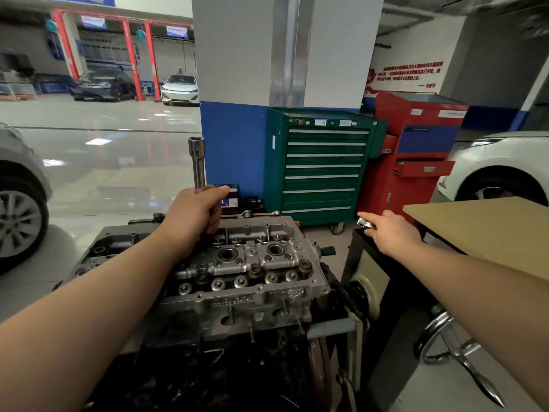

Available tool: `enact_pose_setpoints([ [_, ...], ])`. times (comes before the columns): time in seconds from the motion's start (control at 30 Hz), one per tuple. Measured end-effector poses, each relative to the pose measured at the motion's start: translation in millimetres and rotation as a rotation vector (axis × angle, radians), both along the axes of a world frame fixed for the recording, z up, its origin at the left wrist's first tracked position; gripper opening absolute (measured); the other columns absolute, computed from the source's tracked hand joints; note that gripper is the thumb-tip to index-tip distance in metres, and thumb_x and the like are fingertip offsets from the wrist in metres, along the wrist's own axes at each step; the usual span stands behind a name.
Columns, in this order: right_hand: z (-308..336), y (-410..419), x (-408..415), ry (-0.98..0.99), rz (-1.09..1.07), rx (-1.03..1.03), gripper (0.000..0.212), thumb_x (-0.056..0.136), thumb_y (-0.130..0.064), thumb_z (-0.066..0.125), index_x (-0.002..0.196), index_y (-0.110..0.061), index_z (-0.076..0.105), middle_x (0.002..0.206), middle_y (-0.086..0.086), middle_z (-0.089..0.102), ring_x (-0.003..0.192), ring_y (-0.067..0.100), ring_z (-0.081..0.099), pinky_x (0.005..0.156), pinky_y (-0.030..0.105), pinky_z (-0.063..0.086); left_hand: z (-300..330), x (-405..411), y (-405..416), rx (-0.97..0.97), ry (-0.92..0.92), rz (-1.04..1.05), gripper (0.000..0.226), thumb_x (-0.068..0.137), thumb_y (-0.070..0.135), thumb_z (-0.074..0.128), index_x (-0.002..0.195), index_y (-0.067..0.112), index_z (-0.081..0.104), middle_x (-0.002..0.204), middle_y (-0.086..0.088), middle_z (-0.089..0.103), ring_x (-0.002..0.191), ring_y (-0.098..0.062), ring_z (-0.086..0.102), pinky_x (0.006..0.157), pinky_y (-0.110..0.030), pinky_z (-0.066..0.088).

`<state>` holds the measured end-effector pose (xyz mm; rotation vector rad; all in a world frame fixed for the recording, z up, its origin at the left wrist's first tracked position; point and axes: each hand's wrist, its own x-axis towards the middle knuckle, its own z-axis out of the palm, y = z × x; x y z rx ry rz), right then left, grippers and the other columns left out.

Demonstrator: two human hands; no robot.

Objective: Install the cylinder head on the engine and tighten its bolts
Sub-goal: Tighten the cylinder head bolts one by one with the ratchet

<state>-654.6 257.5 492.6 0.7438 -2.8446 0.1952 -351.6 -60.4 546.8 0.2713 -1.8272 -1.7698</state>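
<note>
The aluminium cylinder head (255, 275) sits on top of the dark engine block (225, 367) in the middle of the view. My left hand (194, 214) grips a long chrome socket extension (197, 162) that stands upright above the head's far left part. My right hand (386, 230) reaches to the right and touches a small shiny metal part (364, 223) on the corner of a black stand (383, 278). I cannot tell whether the fingers pinch that part. Several bolts (255, 270) show in the head's middle row.
A wrench (261, 214) lies behind the head. A green tool cabinet (320, 165) and a red one (413, 156) stand behind. A tan tabletop (481, 230) is at right, a chrome crank handle (457, 352) below it. Cars stand at both sides.
</note>
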Motion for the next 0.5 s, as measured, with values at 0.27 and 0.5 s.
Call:
enact_pose_setpoints([
  [0.27, 4, 1, 23, 0.053, -0.006, 0.161, 0.046, 0.109, -0.052, 0.028, 0.154, -0.06, 0.028, 0.129, -0.001, 0.05, 0.123, 0.026, 0.044, 0.089, 0.044, 0.047, 3, 3, 4, -0.036, -0.017, 0.015, 0.049, 0.094, 0.037, 0.064, 0.049, 0.026, 0.046, 0.051, 0.0, 0.033, 0.044, -0.02, 0.028, 0.044, -0.029, 0.031],
  [0.5, 45, -41, 74, 0.073, 0.097, -0.111, 0.04, 0.103, -0.034, 0.05, 0.141, -0.041, 0.058, 0.141, -0.001, 0.054, 0.133, 0.026, 0.042, 0.106, 0.046, 0.043, 9, 10, 12, -0.081, 0.05, 0.145, 0.052, 0.094, 0.045, 0.068, 0.053, 0.025, 0.045, 0.052, -0.003, 0.04, 0.048, -0.02, 0.037, 0.046, -0.027, 0.039],
])
